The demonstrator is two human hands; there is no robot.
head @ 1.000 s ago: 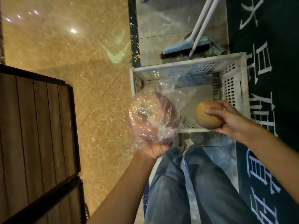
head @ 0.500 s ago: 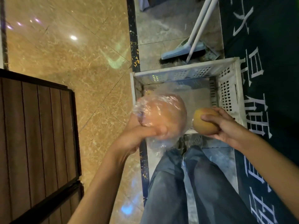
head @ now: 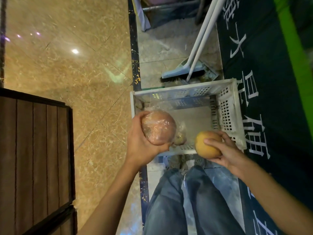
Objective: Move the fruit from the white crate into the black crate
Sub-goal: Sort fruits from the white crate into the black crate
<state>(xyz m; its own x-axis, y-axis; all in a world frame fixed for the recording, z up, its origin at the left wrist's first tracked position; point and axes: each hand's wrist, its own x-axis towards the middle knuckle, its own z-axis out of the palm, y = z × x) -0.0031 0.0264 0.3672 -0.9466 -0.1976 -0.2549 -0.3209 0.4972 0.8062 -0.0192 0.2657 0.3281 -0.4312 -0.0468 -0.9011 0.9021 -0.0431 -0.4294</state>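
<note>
The white crate (head: 228,106) stands on the floor in front of my legs. My left hand (head: 140,145) grips a large pinkish fruit wrapped in clear plastic (head: 158,127) above the crate's near left corner. My right hand (head: 223,151) holds a smaller yellow-orange fruit (head: 205,144) over the crate's near edge. A small brownish fruit (head: 179,139) lies inside the crate, partly hidden behind the wrapped one. The black crate is out of view.
A broom and dustpan (head: 186,70) with white handles lean behind the crate. A dark mat with white characters (head: 262,82) lies to the right. A dark wooden slatted surface (head: 33,158) fills the lower left, on polished marble floor (head: 67,56).
My left hand turned the wrapped fruit and now grips it from the side, with the loose plastic drawn tight. Both fruits sit lower in the view as the camera tilted up.
</note>
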